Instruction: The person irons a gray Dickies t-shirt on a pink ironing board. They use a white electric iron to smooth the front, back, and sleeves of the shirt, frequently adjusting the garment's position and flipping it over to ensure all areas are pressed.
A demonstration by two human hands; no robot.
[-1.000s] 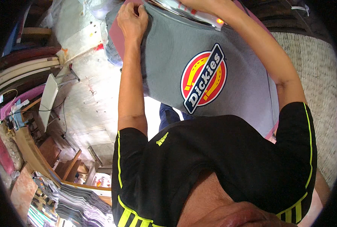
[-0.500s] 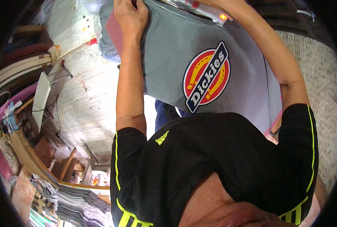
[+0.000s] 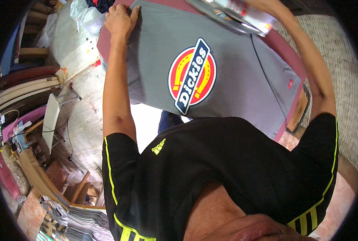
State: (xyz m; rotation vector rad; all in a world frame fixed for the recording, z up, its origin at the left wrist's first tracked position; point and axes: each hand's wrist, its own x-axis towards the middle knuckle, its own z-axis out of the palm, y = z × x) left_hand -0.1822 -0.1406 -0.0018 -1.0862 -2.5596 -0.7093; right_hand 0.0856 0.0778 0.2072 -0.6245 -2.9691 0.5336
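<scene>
A grey shirt [image 3: 235, 60] lies spread flat, print side up, over a dark red padded bench [image 3: 293, 86], and everything else is best placed from that shirt. The left hand [image 3: 120, 20] rests at the shirt's far left corner, fingers curled down over the edge and pinching the cloth against the bench. The right hand is out of sight at the top of the view, past the shirt's far edge, behind a flat silvery plate [image 3: 237, 16] that sits over that edge; whether it is open or closed I cannot tell.

As a judgement, the laying-out looks mostly done: the cloth sits flat and smooth over the bench, with only its near edge hanging off toward the person. What seems left is the final tugging square at the far end.

The shirt is plain grey with a large round emblem [image 3: 192, 76] in red, yellow and dark blue at its middle, crisp and unwrinkled. Left of the shirt, clear plastic bags [image 3: 86, 14] lie on the floor.
</scene>
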